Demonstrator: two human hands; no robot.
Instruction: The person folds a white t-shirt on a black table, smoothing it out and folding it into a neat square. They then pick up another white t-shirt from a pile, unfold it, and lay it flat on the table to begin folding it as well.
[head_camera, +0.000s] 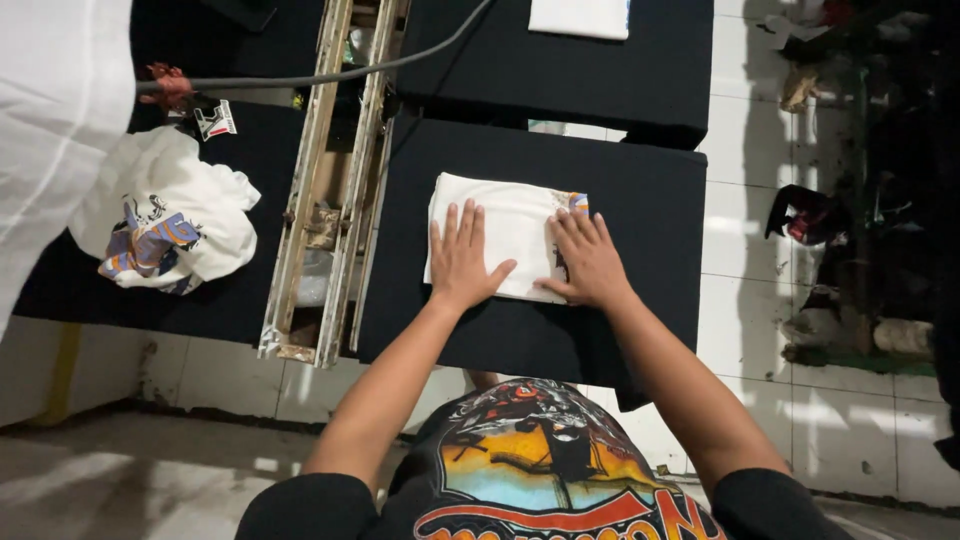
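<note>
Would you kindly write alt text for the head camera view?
Both hands, left hand and right hand, press flat on a folded white garment on a black-covered table. A crumpled white printed shirt lies on another black surface to the left.

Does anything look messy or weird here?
Yes. The folded white shirt under the left hand and right hand is neat, but another white printed shirt lies crumpled in a heap on the black table to the left.

We see only one label, a small white tag (215, 120) with dark and red markings, lying near the far edge of the left black-covered table (240, 300).
</note>
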